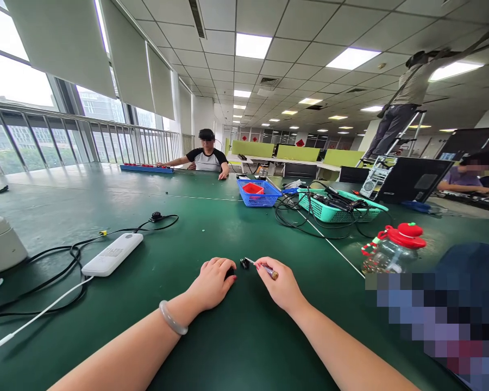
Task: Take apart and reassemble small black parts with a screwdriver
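Note:
My right hand [281, 282] pinches a small screwdriver [274, 275] with a brownish handle. Its thin metal shaft points left, and the tip is at a small black part [244, 263] lying on the green table; whether they touch is too small to tell. Just left of that part, my left hand [217, 281] rests on the tabletop with its fingers curled. Something dark shows between its thumb and fingers, mostly hidden, and I cannot make out what it is. A grey bangle [173, 319] circles the left wrist.
To the left lie a white power strip [113, 254] and black cables [75, 252]. Ahead are a blue basket [258, 200] and a green basket [330, 214] of cables. A red-lidded jar [397, 250] stands right. One person [207, 157] sits opposite; another [407, 98] is on a ladder.

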### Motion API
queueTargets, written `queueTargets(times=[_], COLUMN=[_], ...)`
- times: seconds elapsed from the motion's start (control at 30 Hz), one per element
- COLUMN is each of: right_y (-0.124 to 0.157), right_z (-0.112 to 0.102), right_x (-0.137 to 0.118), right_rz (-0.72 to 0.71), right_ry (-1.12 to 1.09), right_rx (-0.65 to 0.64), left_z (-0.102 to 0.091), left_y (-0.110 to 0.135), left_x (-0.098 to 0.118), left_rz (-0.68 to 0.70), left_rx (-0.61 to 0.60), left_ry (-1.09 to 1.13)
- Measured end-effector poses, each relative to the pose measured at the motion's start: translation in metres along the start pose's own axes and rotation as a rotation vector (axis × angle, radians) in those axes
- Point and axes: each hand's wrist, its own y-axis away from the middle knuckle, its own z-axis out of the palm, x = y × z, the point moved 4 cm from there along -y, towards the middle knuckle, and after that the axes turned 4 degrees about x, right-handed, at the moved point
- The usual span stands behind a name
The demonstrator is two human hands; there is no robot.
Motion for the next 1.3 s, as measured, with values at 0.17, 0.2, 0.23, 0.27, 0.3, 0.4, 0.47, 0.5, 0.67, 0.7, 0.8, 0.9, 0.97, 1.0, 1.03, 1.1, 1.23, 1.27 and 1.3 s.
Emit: queueTargets(times=[0.17,0.2,0.23,0.27,0.3,0.4,0.47,0.5,0.67,0.7,0.8,0.9,0.97,1.0,1.03,1.1,1.23,1.27,1.3], right_y=[0.0,0.0,0.0,0.0,0.001,0.001,0.002,0.002,0.005,0.005,0.006,0.005,0.004,0.004,0.004,0.004,0.004,0.005,0.005], right_z=[-0.005,-0.006,-0.007,-0.008,-0.009,-0.012,-0.014,-0.014,-0.012,-0.012,-0.015,-0.018,-0.019,-0.018,-0.018,-0.016,-0.013,-0.013,-0.012], right_x=[-0.001,-0.002,-0.003,-0.005,-0.006,-0.011,-0.013,-0.013,-0.015,-0.016,-0.016,-0.015,-0.014,-0.014,-0.013,-0.013,-0.015,-0.016,-0.017], right_rz=[0.001,0.0,-0.002,-0.003,-0.005,-0.025,-0.046,-0.057,-0.126,-0.138,-0.152,-0.152,-0.149,-0.142,-0.134,-0.121,-0.131,-0.139,-0.147], right_ry=[-0.001,0.0,0.001,0.002,0.003,0.011,0.028,0.036,0.023,0.018,0.019,0.02,0.01,0.004,-0.001,-0.007,-0.02,-0.024,-0.026], right_rx=[0.053,0.061,0.069,0.076,0.085,0.106,0.11,0.109,0.067,0.066,0.114,0.164,0.175,0.175,0.171,0.153,0.121,0.115,0.106], left_z=[-0.001,-0.001,0.0,0.0,0.0,0.0,-0.001,-0.001,-0.002,-0.002,-0.001,-0.001,-0.002,-0.002,-0.002,-0.002,-0.001,-0.001,0.0], left_y=[0.0,0.0,0.0,0.001,0.001,0.001,0.001,0.001,0.0,0.0,-0.001,-0.002,-0.003,-0.003,-0.004,-0.004,-0.003,-0.003,-0.003], left_x=[0.0,0.0,0.0,0.0,0.0,0.0,0.001,0.001,0.003,0.003,0.003,0.003,0.003,0.003,0.003,0.003,0.002,0.002,0.002], left_rz=[0.023,0.024,0.025,0.026,0.028,0.034,0.036,0.038,0.053,0.055,0.055,0.033,0.021,0.019,0.019,0.018,0.016,0.017,0.02], left_rx=[0.016,0.012,0.007,0.001,-0.004,-0.011,-0.016,-0.018,-0.026,-0.03,-0.039,-0.054,-0.064,-0.064,-0.063,-0.063,-0.064,-0.06,-0.054], left_ry=[0.021,0.029,0.035,0.039,0.039,0.019,-0.003,-0.013,-0.031,-0.032,-0.034,-0.037,-0.038,-0.036,-0.032,-0.023,-0.012,-0.011,-0.01])
